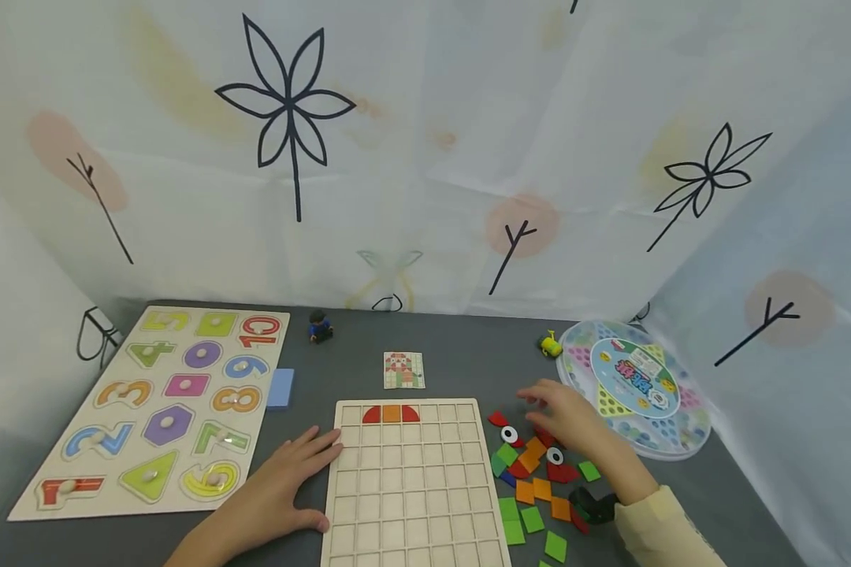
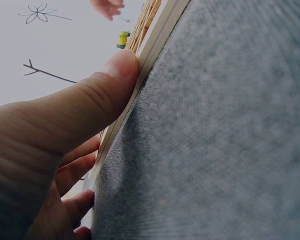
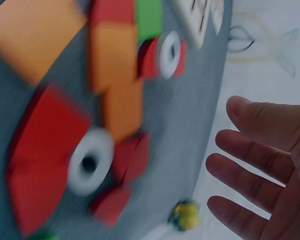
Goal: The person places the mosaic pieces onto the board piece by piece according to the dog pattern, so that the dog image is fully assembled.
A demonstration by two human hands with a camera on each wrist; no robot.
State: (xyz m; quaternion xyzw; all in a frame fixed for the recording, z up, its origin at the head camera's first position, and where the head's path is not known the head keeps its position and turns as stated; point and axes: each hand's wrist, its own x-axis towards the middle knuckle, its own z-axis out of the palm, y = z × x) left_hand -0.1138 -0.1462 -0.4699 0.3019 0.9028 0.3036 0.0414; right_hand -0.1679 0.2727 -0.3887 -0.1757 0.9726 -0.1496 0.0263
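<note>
Head view: rests the left hand [image 1: 276, 480] along the left edge of a wooden grid board [image 1: 411, 480], fingers extended and touching, not curled round it. Holds the right hand [image 1: 570, 421] above loose pieces, empty, fingers slightly bent. Shows an orange square tile [image 1: 392, 413] between two red quarter-round pieces [image 1: 372, 415] in the board's top row. Crowds the board's right side with green tiles [image 1: 514, 532], orange tiles [image 1: 525, 492], red pieces [image 1: 562, 472] and white eye discs [image 1: 509, 435], partly hidden by the right hand. Includes a pattern card [image 1: 403, 370] beyond the board, a small figure [image 1: 319, 326], a yellow toy [image 1: 550, 344], a round game board [image 1: 634, 382] beside the right hand, and a number puzzle board [image 1: 113, 505] with a blue block [image 1: 280, 388] near the left.

Left wrist view: shows thumb and fingers against the board's edge, above grey cloth [image 2: 215, 125].

Right wrist view: shows thumb and fingers apart, holding nothing, near blurred pieces.
</note>
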